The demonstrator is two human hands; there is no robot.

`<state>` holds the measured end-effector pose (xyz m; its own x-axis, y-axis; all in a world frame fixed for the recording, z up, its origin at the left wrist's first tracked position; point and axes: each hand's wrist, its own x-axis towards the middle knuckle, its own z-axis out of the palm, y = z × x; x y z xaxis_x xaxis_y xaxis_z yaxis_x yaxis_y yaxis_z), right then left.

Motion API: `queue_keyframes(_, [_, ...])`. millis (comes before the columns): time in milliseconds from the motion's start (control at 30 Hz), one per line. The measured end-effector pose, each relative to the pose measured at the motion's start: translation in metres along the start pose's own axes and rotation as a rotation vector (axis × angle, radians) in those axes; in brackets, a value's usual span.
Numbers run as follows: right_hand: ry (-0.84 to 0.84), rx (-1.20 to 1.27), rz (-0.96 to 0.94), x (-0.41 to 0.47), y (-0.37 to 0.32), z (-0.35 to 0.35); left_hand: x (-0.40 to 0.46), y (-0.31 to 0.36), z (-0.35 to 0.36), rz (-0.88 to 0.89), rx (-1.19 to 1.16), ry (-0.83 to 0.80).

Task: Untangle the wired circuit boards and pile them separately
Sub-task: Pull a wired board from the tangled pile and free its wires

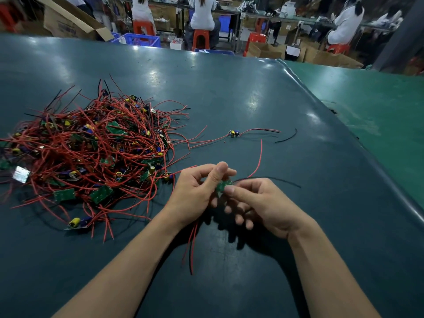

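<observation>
Nearest: both hands meet over the table (252, 88) w/ one small green board (223, 186) pinched between them. Left hand (197, 191) has thumb over the board's top-left, fingers curled behind; right hand (259, 203) nips its right edge w/ thumb + forefinger. So both are grasping the same board, neither slack.

Its wires run two ways from the board: red leads (191, 244) hang down toward the person, under the left wrist; a red wire (259, 157) arcs up and away, and a black one (275, 180) trails off right, past the right hand. Board looks clear of the tangle, though a red strand leftward comes close.

Further out, beyond the board & slightly right: a lone separated board (234, 133), wires lying left-right. Prob. the start of the sorted pile; right hand is nearer to it, so the set-down likely goes forward-right.

Left of the held board: the big tangled heap (91, 152), mostly undone.
</observation>
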<state>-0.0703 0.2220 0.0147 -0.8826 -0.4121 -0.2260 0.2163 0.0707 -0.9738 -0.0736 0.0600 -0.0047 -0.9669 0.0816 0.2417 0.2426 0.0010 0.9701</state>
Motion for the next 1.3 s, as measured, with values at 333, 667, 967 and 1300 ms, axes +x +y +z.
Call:
queue_keyframes(333, [0.566,0.27,-0.181,0.004,-0.012,-0.017,0.009,-0.007,-0.022,-0.006,0.062,0.143])
queue_keyframes(667, [1.064,0.853,-0.292,0.002,-0.008,-0.04,0.01,-0.009,-0.019,0.094,0.188,0.437])
queue_keyframes(967, [1.165,0.987,-0.173,0.003,-0.002,-0.048,0.007,-0.007,-0.018,0.103,0.255,0.418])
queue_keyframes(1300, [1.112,1.078,-0.031,0.003,-0.007,-0.056,0.004,-0.011,-0.011,0.128,0.409,0.27])
